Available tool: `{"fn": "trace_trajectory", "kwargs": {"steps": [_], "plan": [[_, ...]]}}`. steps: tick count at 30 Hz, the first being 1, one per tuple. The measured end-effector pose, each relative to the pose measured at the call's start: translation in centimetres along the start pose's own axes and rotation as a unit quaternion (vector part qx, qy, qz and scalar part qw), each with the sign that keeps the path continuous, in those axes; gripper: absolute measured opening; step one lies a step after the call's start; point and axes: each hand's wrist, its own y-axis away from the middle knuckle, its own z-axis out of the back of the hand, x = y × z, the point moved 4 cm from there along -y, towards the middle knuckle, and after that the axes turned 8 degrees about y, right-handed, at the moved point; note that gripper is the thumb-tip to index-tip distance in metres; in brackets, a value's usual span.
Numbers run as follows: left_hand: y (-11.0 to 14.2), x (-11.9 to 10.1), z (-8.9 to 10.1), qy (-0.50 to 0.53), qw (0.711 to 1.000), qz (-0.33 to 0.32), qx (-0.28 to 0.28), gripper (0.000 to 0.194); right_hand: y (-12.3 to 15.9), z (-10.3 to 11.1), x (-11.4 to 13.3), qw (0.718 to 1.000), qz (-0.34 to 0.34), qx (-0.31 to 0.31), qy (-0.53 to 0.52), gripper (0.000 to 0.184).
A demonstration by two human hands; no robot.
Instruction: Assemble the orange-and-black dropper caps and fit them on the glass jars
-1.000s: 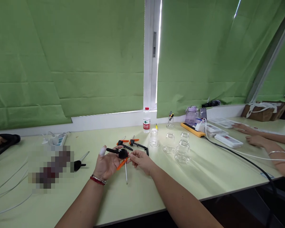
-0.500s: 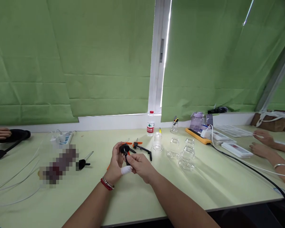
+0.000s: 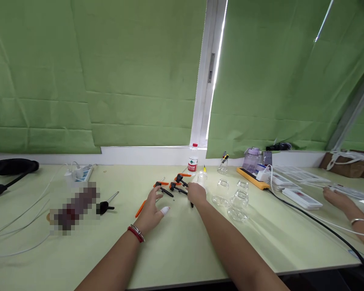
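My left hand hovers over the table with its fingers apart and nothing in them; white tape wraps its thumb. Close to it lie a loose orange strip and a black tool with a crank-like arm and orange part. My right hand is curled round the end of a similar black-and-orange tool, its fingertips mostly hidden. A third such tool lies just below, partly covered by that hand. Behind the right hand stands an upturned clear glass.
Several clear glasses stand to the right, before a yellow-edged power strip. A red-capped bottle is at the back. Leftward lie a black tool with a metal rod and headphones. Another person's hand works at far right.
My hands have parted. The black tool they held together is on the table at the back, my right hand at its end. My left hand has opened.
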Motion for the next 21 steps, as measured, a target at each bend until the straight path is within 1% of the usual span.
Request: {"fn": "trace_trajectory", "kwargs": {"steps": [2, 5, 8, 11, 13, 15, 17, 19, 21], "plan": [[0.2, 0.3, -0.2, -0.026, 1.0, 0.01, 0.014, 0.071, -0.9, -0.8, -0.7, 1.0, -0.011, 0.01, 0.017, 0.019], [0.5, 0.4, -0.7, -0.05, 0.997, -0.013, 0.048, 0.068, -1.5, -2.0, -0.9, 0.999, -0.017, 0.02, 0.031, 0.019], [0.7, 0.6, -1.1, -0.067, 0.994, -0.026, 0.077, 0.069, -1.7, -2.9, -1.0, 0.999, -0.022, 0.026, 0.041, 0.022], [0.5, 0.9, -1.0, -0.086, 0.993, -0.022, 0.084, 0.068, -1.7, -3.4, -1.2, 0.998, -0.023, 0.028, 0.051, 0.021], [0.2, 1.0, -0.4, -0.106, 0.992, -0.026, 0.068, 0.065, -1.7, -3.5, -1.3, 0.998, -0.021, 0.029, 0.056, 0.021], [-0.4, 1.0, 0.8, -0.137, 0.99, -0.026, 0.019, 0.058, -1.7, -3.6, -1.4, 0.998, -0.021, 0.028, 0.058, 0.021], [-1.0, 1.1, 2.6, -0.175, 0.982, -0.006, -0.069, 0.043, -1.6, -3.6, -1.5, 0.998, -0.022, 0.029, 0.059, 0.022], [-1.3, 1.2, 4.9, -0.206, 0.963, 0.034, -0.17, 0.032, -1.5, -3.6, -1.5, 0.997, -0.023, 0.031, 0.059, 0.022], [-1.3, 1.3, 7.2, -0.242, 0.933, 0.061, -0.258, 0.027, -1.3, -3.5, -1.6, 0.997, -0.022, 0.034, 0.059, 0.023]]}}
